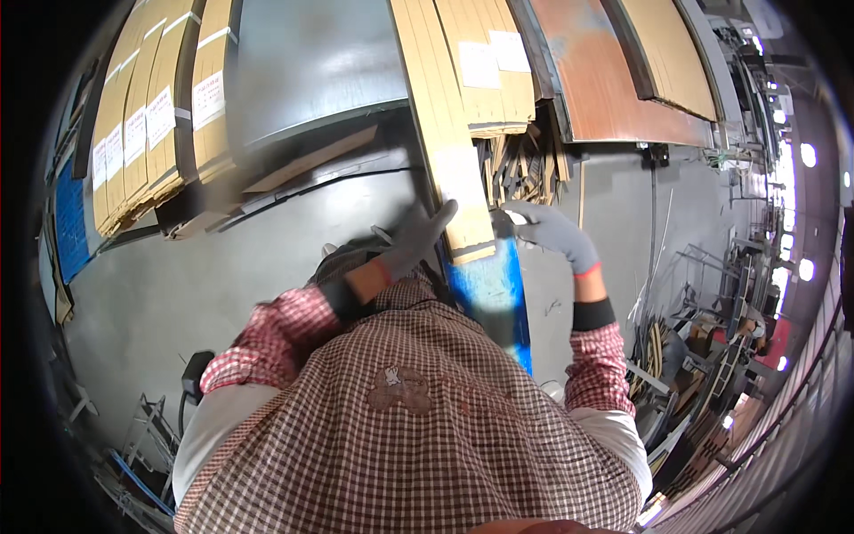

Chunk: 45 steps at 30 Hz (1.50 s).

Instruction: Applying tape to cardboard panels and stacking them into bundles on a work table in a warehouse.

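Observation:
In front of me a long, narrow cardboard package [467,214] lies lengthwise, its near end over a blue, worn surface [489,285]. My left hand [414,240], in a grey glove, is at the package's left edge. One digit reaches over the top and the others go down along the side, partly hidden. To the right of the package, my right hand [556,236], also gloved in grey, has its fingers curled beside the blue surface's far end. Something small, dark and white shows at its fingertips, too unclear to name.
More cardboard packages with white labels [160,116] are stacked at the far left. A grey metal sheet [320,62] and a reddish-brown sheet [596,71] flank the middle stack. Dark and tan strips [525,169] hang below it. Metal frames [712,311] stand at the right.

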{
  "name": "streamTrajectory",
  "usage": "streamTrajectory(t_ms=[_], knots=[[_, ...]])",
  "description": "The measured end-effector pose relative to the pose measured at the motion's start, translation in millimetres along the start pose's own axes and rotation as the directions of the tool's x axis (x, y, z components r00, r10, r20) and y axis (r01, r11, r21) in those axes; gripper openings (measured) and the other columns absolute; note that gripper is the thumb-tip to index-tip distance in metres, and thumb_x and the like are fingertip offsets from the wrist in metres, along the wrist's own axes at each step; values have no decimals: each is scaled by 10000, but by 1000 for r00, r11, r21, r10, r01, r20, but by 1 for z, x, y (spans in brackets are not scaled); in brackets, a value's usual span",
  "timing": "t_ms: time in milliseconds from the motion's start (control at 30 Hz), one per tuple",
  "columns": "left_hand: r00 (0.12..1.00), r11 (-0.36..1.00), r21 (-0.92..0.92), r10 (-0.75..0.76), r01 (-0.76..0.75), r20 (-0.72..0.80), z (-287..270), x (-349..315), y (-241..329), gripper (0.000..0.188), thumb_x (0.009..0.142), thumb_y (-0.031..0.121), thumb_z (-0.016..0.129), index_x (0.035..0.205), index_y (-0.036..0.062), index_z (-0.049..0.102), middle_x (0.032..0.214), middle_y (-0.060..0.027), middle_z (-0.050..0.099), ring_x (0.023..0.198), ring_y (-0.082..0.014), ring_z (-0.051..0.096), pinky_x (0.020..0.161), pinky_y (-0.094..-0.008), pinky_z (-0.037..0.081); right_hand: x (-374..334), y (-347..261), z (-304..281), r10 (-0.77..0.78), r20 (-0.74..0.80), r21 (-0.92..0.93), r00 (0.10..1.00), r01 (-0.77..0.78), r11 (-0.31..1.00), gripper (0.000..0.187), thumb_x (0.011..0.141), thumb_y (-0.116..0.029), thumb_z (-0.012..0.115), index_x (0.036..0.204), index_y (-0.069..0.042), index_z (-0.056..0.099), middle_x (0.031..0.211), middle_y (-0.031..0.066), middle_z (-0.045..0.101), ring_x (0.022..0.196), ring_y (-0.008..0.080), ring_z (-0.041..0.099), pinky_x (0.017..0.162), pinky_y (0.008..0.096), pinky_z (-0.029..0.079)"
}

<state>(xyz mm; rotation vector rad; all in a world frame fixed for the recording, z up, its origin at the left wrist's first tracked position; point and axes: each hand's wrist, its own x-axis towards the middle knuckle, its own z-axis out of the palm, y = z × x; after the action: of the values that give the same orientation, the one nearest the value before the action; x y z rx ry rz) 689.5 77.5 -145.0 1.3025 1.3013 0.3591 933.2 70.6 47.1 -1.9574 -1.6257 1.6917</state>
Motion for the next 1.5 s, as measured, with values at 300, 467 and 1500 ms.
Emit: streamTrajectory(t_ms=[300, 467, 1500], knots=[[904, 847, -508, 331, -158, 271, -91, -73, 120, 628, 791, 65, 691, 1341, -68, 418, 880, -86, 649, 707, -122, 612, 666, -250, 514, -2, -107, 17, -501, 304, -220, 810, 572, 790, 428, 809, -206, 664, 1207, -68, 591, 1076, 181, 638, 957, 304, 638, 832, 337, 493], [984, 996, -92, 5, 12, 176, -102, -27, 87, 449, 854, 124, 630, 1271, -16, 540, 774, -63, 645, 691, -112, 607, 660, -256, 492, 77, 51, -51, -89, 33, -316, 996, 95, 944, 264, 740, -60, 567, 958, -65, 715, 819, 90, 705, 751, 237, 683, 711, 316, 530], [792, 675, 427, 577, -601, 202, 9, 20, 82, 334, 786, 279, 598, 1026, 48, 627, 686, -164, 639, 647, -313, 652, 570, -409, 509, 52, -21, 35, -51, -130, -195, 990, 25, 980, 240, 780, -128, 611, 973, -64, 484, 746, 119, 577, 715, 260, 609, 622, 373, 468]])
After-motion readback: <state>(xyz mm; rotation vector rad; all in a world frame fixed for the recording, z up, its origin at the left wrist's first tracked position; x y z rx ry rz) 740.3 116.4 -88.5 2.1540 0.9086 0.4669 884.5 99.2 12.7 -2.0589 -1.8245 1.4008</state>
